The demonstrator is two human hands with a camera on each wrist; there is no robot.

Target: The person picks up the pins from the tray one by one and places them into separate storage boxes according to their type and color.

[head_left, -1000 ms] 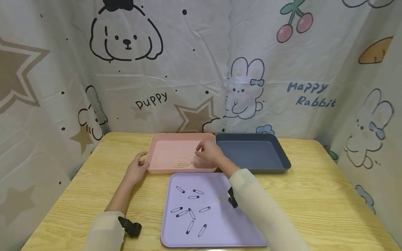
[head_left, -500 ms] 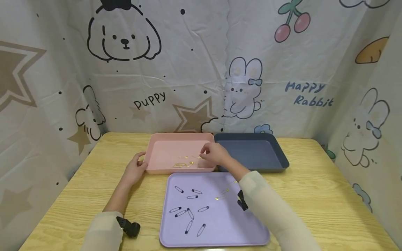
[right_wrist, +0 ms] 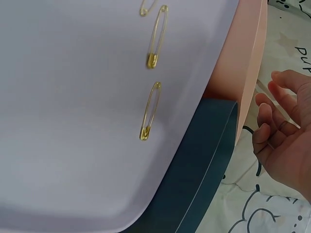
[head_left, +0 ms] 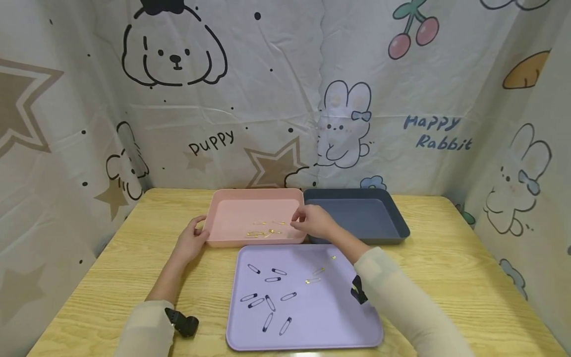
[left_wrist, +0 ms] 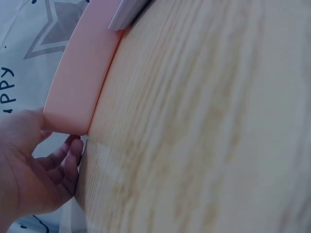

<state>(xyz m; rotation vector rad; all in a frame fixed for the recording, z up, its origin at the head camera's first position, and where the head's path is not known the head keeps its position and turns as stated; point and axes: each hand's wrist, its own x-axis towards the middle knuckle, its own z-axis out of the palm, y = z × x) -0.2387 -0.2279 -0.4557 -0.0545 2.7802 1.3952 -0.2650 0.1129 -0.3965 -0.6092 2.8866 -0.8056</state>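
My left hand (head_left: 193, 239) holds the left edge of the pink tray (head_left: 236, 208), its fingers bent at the corner in the left wrist view. Over that tray's right edge hovers my right hand (head_left: 314, 220), fingers loosely bent, with nothing seen between them. Several gold safety pins (head_left: 255, 234) lie in the pink tray near its front. In front, the lilac tray (head_left: 330, 322) carries several black safety pins (head_left: 288, 296) on its left half. Toward its back right lie gold safety pins (right_wrist: 145, 133), seen close up in the right wrist view.
A dark blue tray (head_left: 357, 215) stands right of the pink one, with the two sides close together. All trays sit on a wood-grain table (head_left: 446, 277). A printed curtain (head_left: 276, 99) hangs right behind the back edge.
My right hand has let go of a gold safety pin in the pink tray and drawn back to the right. More gold pins on the lilac tray are uncovered. The left hand stays put.
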